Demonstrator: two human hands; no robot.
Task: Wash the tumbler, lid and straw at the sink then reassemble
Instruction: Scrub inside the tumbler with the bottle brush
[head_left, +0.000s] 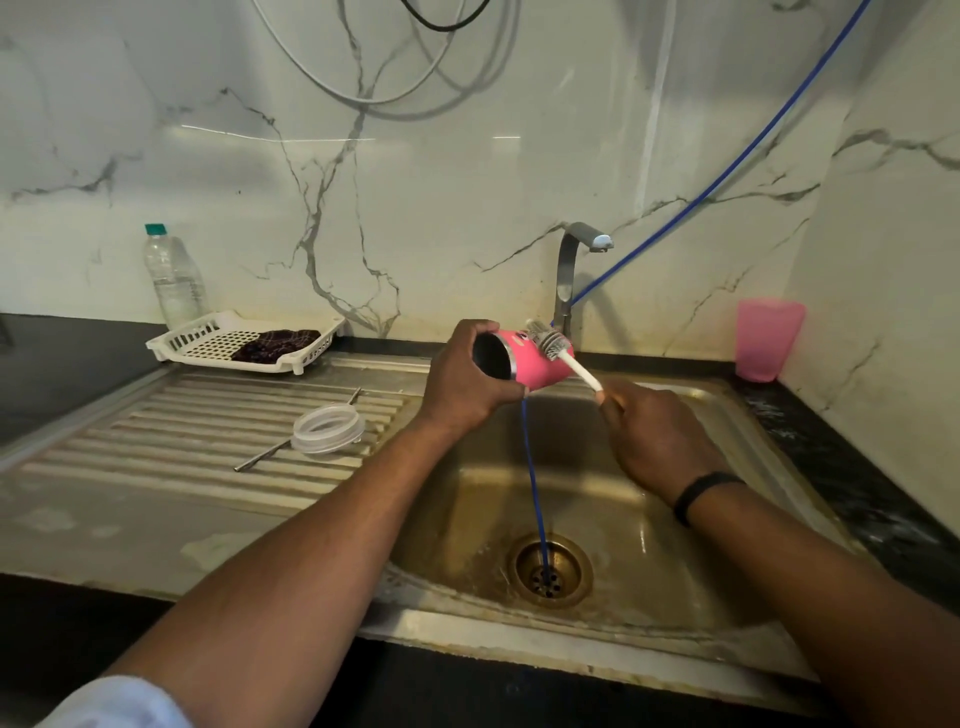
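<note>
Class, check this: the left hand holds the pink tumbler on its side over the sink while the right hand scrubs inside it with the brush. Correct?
Not quite. In the head view the brush lies against the outside of the pink tumbler, not inside. The left hand and right hand are as stated.

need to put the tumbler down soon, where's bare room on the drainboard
Bare ribs lie left of the lid and straw, in front of the white tray. Crowded around the lid and straw themselves.
</note>
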